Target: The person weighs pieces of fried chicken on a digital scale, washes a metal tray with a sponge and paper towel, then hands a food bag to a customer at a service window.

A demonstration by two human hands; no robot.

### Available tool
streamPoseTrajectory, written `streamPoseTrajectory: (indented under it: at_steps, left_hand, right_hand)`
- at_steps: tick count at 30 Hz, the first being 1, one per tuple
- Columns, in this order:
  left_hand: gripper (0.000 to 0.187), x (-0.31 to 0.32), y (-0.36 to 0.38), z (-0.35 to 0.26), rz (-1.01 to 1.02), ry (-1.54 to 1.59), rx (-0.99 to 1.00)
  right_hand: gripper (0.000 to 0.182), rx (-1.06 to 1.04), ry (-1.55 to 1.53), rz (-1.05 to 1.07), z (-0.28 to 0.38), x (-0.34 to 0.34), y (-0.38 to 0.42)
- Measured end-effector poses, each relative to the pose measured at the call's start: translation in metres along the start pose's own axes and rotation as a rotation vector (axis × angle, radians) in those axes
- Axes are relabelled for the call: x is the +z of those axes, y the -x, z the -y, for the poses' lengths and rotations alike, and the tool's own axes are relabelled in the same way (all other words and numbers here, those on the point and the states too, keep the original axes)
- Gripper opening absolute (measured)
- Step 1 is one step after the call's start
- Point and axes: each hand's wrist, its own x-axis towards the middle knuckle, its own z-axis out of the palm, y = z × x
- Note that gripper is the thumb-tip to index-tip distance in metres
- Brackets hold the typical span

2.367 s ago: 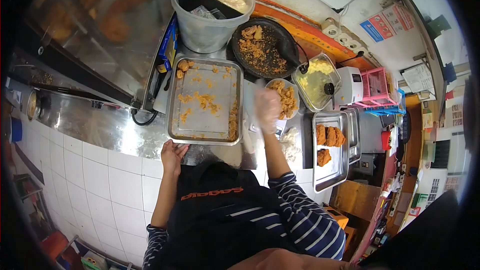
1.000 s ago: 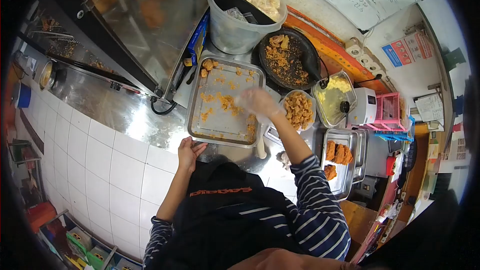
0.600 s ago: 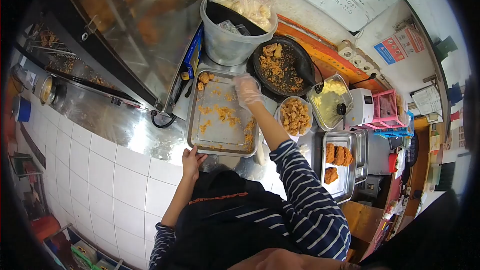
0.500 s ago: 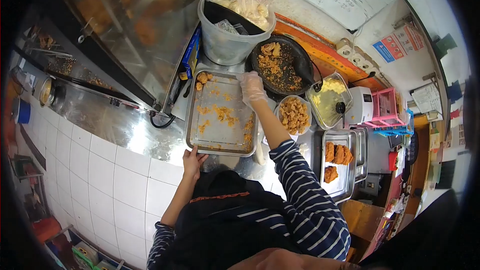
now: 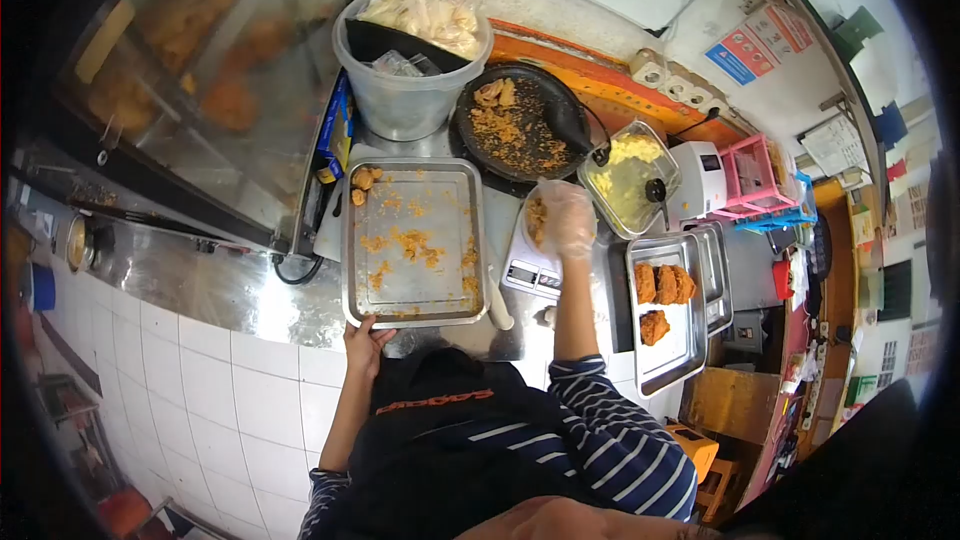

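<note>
My left hand (image 5: 365, 340) holds the near rim of a metal tray (image 5: 412, 318), thumb over the edge. Orange-brown crumbs (image 5: 415, 245) are scattered across the tray, with a few fried pieces (image 5: 363, 185) in its far left corner. My right hand (image 5: 568, 220), in a clear plastic glove, is over a bowl of fried bits (image 5: 537, 223), covering much of it; its fingers are partly hidden. Under that bowl is a white digital kitchen scale (image 5: 533, 276). Behind stands a dark stone mortar (image 5: 520, 165) with crumbs and a few pieces in it.
A clear plastic bucket (image 5: 405, 105) stands behind the tray, beside a glass cabinet (image 5: 200, 70) on the left. To the right are a container of yellow food (image 5: 625, 190) and a metal tray (image 5: 675, 345) with several fried chicken pieces (image 5: 665, 285). A whitish handle (image 5: 499, 308) lies near the scale.
My right hand has moved from the metal tray's far right corner rightward to the bowl on the scale. My left hand stays at the tray's near rim. The camera view has shifted.
</note>
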Motion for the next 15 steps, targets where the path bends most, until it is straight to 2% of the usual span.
streamPoseTrajectory:
  at_steps: [1,3,4,6,9,11,12,14,15]
  left_hand:
    - [0.028,-0.007,-0.002,0.004,0.006,0.013,-0.02]
    - [0.027,-0.011,0.002,0.004,0.021,0.033,-0.017]
    - [0.026,-0.009,0.006,0.0,0.023,0.034,-0.011]
    - [0.026,-0.009,0.01,-0.003,0.024,0.016,-0.005]
    - [0.025,-0.016,0.009,-0.001,0.075,0.001,0.006]
    - [0.025,-0.013,0.01,-0.001,0.084,-0.026,0.031]
    - [0.025,-0.012,0.011,-0.001,0.085,-0.025,0.035]
    - [0.027,-0.01,0.013,-0.002,0.066,-0.04,0.033]
    - [0.027,-0.009,0.012,-0.002,0.068,-0.038,0.041]
  right_hand:
    - [0.026,0.232,-0.087,0.07,-0.012,0.002,-0.001]
    - [0.031,0.365,0.103,0.256,0.0,-0.013,-0.005]
    - [0.031,0.353,0.09,0.267,0.002,-0.012,-0.007]
    - [0.031,0.079,0.23,0.253,0.007,-0.01,-0.009]
    - [0.024,0.103,0.096,0.325,0.087,-0.012,-0.027]
    - [0.024,-0.308,-0.035,0.274,0.08,0.079,-0.032]
    - [0.024,-0.435,-0.298,0.278,0.078,0.14,-0.037]
    - [0.023,-0.525,-0.14,0.379,0.151,0.133,-0.043]
    - [0.023,-0.532,-0.141,0.373,0.161,0.146,-0.043]
